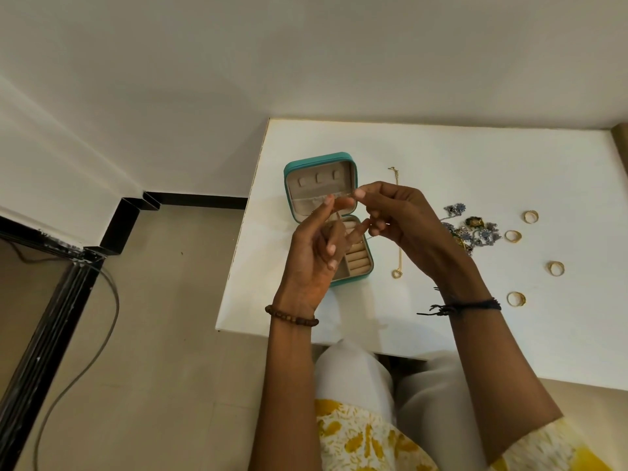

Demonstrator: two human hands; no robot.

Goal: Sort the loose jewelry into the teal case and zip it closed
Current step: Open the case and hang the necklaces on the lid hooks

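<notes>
Gold chain (341,197) is pinched taut between left hand (317,253) and right hand (397,219); next, probably, hook it inside teal case (321,168).

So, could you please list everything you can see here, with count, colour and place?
teal case: one, teal outside, beige lining, open on the table's left part
thin chain: one, pale, held taut between both hands above the case
gold necklace: one, gold with a pendant, on the table right of the case
gold rings: four, gold, spread along the table's right side
jewelry pile: one heap, blue, silver and gold, between necklace and rings
table: one, white, against the wall
cable: one, grey, on the floor at left
beaded bracelet: one, brown, left wrist
thread band: one, black, right wrist
left hand: pinches the chain
right hand: pinches the chain
</notes>
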